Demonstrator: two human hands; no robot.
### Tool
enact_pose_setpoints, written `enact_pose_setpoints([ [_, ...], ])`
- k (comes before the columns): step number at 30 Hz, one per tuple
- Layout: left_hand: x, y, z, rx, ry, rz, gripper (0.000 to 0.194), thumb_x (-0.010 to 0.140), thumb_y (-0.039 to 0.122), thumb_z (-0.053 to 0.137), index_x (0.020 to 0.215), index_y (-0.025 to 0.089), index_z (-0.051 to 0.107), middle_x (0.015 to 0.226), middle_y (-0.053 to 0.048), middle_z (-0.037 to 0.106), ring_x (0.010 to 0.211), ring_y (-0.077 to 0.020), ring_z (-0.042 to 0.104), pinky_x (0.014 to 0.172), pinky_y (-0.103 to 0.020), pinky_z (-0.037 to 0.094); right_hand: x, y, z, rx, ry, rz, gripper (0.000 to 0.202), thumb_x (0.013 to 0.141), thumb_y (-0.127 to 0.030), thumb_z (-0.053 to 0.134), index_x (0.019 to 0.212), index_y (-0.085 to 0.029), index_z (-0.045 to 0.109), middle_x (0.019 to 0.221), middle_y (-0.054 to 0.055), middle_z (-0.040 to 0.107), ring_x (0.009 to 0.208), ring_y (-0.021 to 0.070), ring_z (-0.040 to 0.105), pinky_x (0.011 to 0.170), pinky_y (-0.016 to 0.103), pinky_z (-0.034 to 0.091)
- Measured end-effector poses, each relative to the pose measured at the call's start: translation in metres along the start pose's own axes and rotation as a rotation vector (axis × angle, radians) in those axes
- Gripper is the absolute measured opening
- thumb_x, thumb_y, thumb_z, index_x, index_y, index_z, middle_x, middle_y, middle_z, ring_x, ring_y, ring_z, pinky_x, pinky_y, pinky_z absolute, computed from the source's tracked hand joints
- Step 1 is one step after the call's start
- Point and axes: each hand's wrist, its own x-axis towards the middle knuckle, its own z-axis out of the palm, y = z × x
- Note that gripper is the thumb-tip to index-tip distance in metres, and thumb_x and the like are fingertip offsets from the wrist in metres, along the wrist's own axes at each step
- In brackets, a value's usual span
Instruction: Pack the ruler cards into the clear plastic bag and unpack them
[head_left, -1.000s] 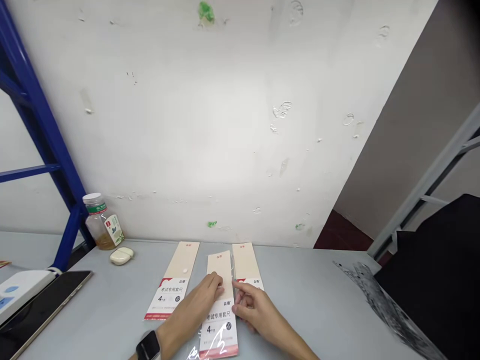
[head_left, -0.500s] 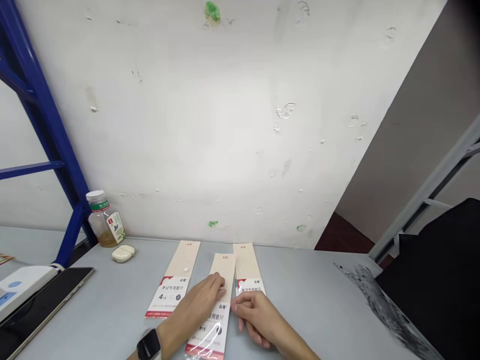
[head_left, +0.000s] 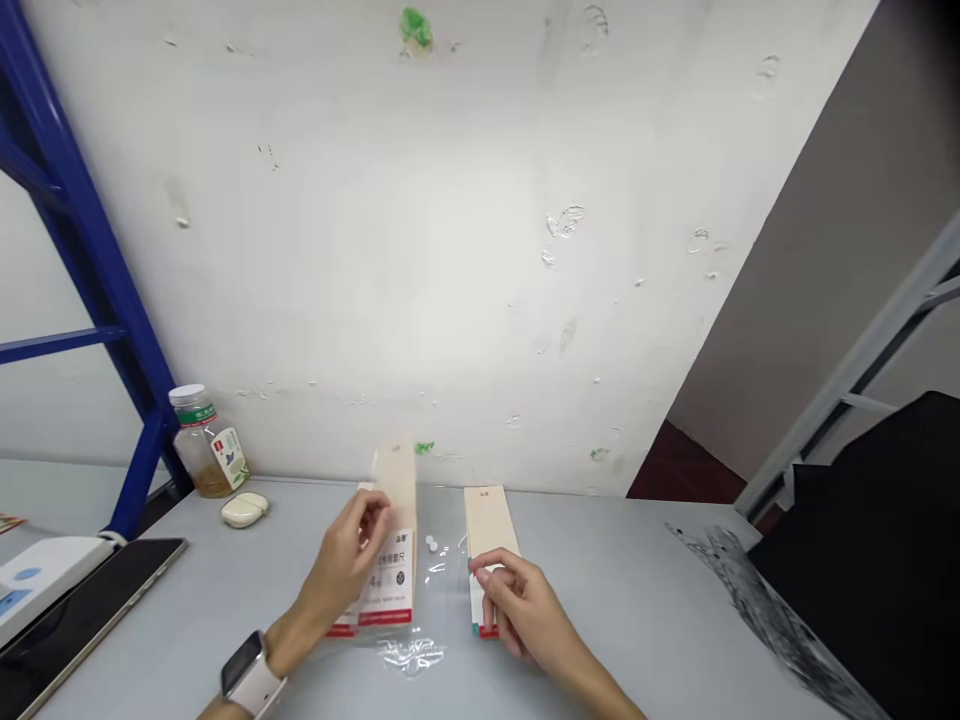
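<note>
Inside our pinching left hand [head_left: 341, 557] we're holding a card packet [head_left: 400, 505]; our half-curled right hand [head_left: 529, 608] is overlapping a second packet [head_left: 490, 520], hold unclear.

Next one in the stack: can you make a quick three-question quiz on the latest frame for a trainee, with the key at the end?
1. Short answer: what is the left hand holding?
2. True or false: the watch has a dark face and a pale strap.
3. Multiple choice: what colour is the lid of the jar?
A) green
B) white
C) black

Key:
1. A card packet with a red band along its bottom edge.
2. True.
3. B.
</note>
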Motion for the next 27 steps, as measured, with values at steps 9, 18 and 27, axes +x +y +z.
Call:
enact_pose_setpoints([
  [9, 0.003, -0.026, -0.001, 0.582, -0.234, -0.074, 0.016, 0.089, 0.027, 0.036, 0.082, 0.023, 0.050, 0.083, -0.003, 0.061, 0.075, -0.0217, 0.059, 0.064, -0.031, 0.039, 0.007, 0.009, -0.013, -0.041, 0.050, -0.047, 0.045, 0.087, -0.062, 0.049, 0.088, -0.019, 0.059, 0.061, -0.004, 0.061, 0.031, 0.0031, 0.034, 0.038, 0.021, 0.021],
  [18, -0.002, -0.022, 0.007, 0.673, -0.308, -0.134, 0.017, 0.089, 0.026, 0.037, 0.092, 0.020, 0.053, 0.091, -0.008, 0.063, 0.083, -0.0265, 0.061, 0.067, -0.034, 0.040, 0.006, 0.006, -0.033, -0.523, 0.264, -0.116, 0.037, 0.091, -0.053, 0.042, 0.086, -0.023, 0.064, 0.077, 0.002, 0.063, 0.064, 0.0160, 0.054, 0.056, 0.027, 0.038],
  [27, -0.004, -0.025, 0.013, 0.735, -0.180, 0.039, 0.024, 0.091, 0.026, 0.038, 0.094, 0.017, 0.060, 0.097, -0.012, 0.061, 0.088, -0.0279, 0.056, 0.076, -0.039, 0.041, -0.005, -0.001, -0.054, -0.718, 0.115, 0.112, 0.058, 0.075, -0.051, 0.062, 0.127, -0.031, 0.050, 0.135, 0.003, 0.045, 0.094, 0.0206, 0.060, 0.077, 0.031, 0.049],
])
